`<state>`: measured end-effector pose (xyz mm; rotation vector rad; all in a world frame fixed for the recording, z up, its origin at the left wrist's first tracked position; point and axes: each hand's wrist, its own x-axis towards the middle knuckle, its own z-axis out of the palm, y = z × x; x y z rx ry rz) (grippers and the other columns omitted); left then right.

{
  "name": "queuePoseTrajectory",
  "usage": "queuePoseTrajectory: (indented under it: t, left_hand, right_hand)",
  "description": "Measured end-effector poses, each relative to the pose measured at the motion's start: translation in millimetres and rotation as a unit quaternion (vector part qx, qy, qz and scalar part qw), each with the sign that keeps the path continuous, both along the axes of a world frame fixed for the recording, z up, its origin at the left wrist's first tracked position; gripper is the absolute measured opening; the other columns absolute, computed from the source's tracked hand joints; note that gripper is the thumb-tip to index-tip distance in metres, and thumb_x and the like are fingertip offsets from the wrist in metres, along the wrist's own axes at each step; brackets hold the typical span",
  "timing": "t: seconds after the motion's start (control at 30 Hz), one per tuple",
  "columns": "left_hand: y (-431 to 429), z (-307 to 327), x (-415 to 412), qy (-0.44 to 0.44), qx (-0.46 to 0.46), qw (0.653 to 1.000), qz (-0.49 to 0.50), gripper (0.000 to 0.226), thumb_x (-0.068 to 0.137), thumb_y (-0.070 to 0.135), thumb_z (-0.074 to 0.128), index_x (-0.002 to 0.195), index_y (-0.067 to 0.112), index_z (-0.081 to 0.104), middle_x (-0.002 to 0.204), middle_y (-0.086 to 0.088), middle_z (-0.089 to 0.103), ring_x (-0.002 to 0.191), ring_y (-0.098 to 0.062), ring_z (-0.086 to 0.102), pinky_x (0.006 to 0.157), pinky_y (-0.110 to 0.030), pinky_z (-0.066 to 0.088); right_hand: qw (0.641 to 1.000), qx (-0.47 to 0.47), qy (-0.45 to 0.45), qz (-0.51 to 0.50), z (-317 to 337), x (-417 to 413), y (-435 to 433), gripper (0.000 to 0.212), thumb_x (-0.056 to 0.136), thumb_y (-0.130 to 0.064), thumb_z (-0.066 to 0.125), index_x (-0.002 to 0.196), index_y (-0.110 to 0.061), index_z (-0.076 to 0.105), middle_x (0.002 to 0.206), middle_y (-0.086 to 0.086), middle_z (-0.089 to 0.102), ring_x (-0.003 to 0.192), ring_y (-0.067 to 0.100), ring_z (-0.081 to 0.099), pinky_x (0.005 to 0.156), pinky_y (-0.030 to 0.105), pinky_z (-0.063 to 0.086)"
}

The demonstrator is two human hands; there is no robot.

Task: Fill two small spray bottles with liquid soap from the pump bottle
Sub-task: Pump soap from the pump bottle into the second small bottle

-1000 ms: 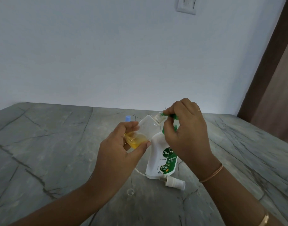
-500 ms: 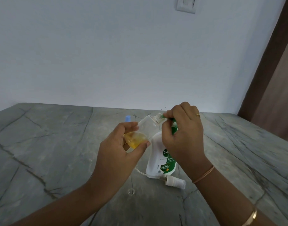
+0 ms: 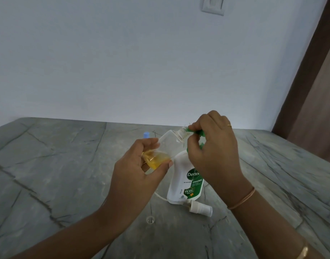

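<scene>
Left hand gripped small clear plastic spray bottle, long axis tilted, open neck up-right, meeting green pump spout pinched by right hand atop white pump bottle.

Grey veined stone table, plain white wall behind, switch plate top centre, brown door frame far right

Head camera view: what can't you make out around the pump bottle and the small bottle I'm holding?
- Green pump head: head view, mostly covered by the right hand; soap entering the spray bottle not visible.
- Blue cap: head view, its lower part hidden behind the left hand.
- Pump bottle label: head view, right edge behind the right hand, fine print too small.
- Small clear object on the table: head view, too small to identify.
</scene>
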<state>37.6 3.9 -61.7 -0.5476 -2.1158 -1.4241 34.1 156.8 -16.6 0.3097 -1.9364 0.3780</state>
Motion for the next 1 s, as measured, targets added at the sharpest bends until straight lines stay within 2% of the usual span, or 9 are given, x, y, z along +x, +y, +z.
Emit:
queuePoseTrajectory:
  t: [0.07, 0.2, 0.33, 0.5, 0.57, 0.77, 0.87, 1.0]
  left_hand:
    - [-1, 0, 0, 0.001, -0.005, 1.0, 0.002, 0.048, 0.063, 0.043, 0.066, 0.106, 0.033, 0.049, 0.103, 0.02, 0.057, 0.086, -0.002, 0.061, 0.073, 0.0, 0.044]
    - [-1, -3, -2, -0.001, -0.007, 1.0, 0.005, 0.051, 0.062, 0.043, 0.067, 0.109, 0.028, 0.053, 0.109, 0.012, 0.061, 0.095, -0.011, 0.063, 0.077, -0.014, 0.052]
    - [0, -2, -1, 0.002, -0.008, 1.0, 0.002, 0.048, 0.062, 0.045, 0.065, 0.106, 0.032, 0.049, 0.105, 0.018, 0.056, 0.092, -0.006, 0.06, 0.075, -0.001, 0.043]
    - [0, 0, -2, -0.002, 0.008, 1.0, -0.002, 0.048, 0.062, 0.046, 0.064, 0.106, 0.034, 0.049, 0.1, 0.025, 0.054, 0.091, -0.004, 0.061, 0.075, -0.002, 0.044]
    - [0, 0, -2, -0.001, 0.013, 1.0, -0.006, 0.048, 0.062, 0.045, 0.065, 0.106, 0.033, 0.049, 0.101, 0.024, 0.055, 0.092, -0.005, 0.061, 0.075, -0.003, 0.045]
    - [0, -1, 0, 0.007, 0.004, 1.0, -0.004, 0.048, 0.062, 0.044, 0.065, 0.106, 0.033, 0.05, 0.103, 0.019, 0.058, 0.088, -0.002, 0.061, 0.076, -0.001, 0.044]
    - [0, -3, -1, 0.004, 0.003, 1.0, -0.01, 0.048, 0.062, 0.045, 0.065, 0.106, 0.032, 0.05, 0.1, 0.024, 0.056, 0.085, 0.004, 0.059, 0.07, 0.002, 0.043]
    - [1, -5, -1, 0.001, -0.005, 1.0, -0.006, 0.048, 0.063, 0.045, 0.064, 0.107, 0.032, 0.049, 0.105, 0.017, 0.057, 0.088, -0.002, 0.061, 0.07, 0.002, 0.043]
  right_hand:
    - [1.0, -0.006, 0.009, 0.0, -7, -3, -1, 0.015, 0.072, -0.01, 0.042, 0.072, -0.004, 0.056, 0.072, 0.008, 0.052, 0.067, 0.021, 0.043, 0.063, 0.023, 0.03]
    - [1.0, -0.012, 0.013, 0.002, -13, -3, -2, 0.012, 0.071, -0.01, 0.044, 0.072, -0.005, 0.055, 0.073, 0.007, 0.051, 0.068, 0.021, 0.042, 0.061, 0.028, 0.031]
    - [1.0, -0.006, 0.001, 0.0, -6, -1, -3, 0.013, 0.071, -0.011, 0.043, 0.072, -0.006, 0.055, 0.072, 0.006, 0.052, 0.067, 0.021, 0.043, 0.062, 0.024, 0.03]
    - [0.998, 0.041, -0.057, 0.008, 14, 8, 4, 0.01, 0.068, -0.004, 0.052, 0.074, -0.009, 0.058, 0.074, 0.003, 0.054, 0.069, 0.018, 0.045, 0.057, 0.016, 0.029]
    - [0.997, 0.049, -0.064, 0.008, 16, 8, 5, 0.01, 0.068, -0.004, 0.052, 0.074, -0.009, 0.059, 0.074, 0.002, 0.054, 0.069, 0.017, 0.045, 0.061, 0.011, 0.028]
    - [1.0, -0.011, 0.003, 0.01, -5, -1, 1, 0.013, 0.073, -0.01, 0.044, 0.072, -0.005, 0.056, 0.072, 0.006, 0.052, 0.068, 0.02, 0.044, 0.062, 0.023, 0.03]
    - [1.0, -0.022, 0.007, 0.013, -11, -4, 0, 0.013, 0.072, -0.012, 0.043, 0.071, -0.006, 0.055, 0.072, 0.006, 0.051, 0.068, 0.02, 0.043, 0.062, 0.023, 0.029]
    - [1.0, -0.021, -0.005, 0.008, -8, -2, -1, 0.008, 0.071, -0.007, 0.048, 0.071, -0.006, 0.056, 0.072, 0.005, 0.051, 0.069, 0.018, 0.042, 0.059, 0.022, 0.03]
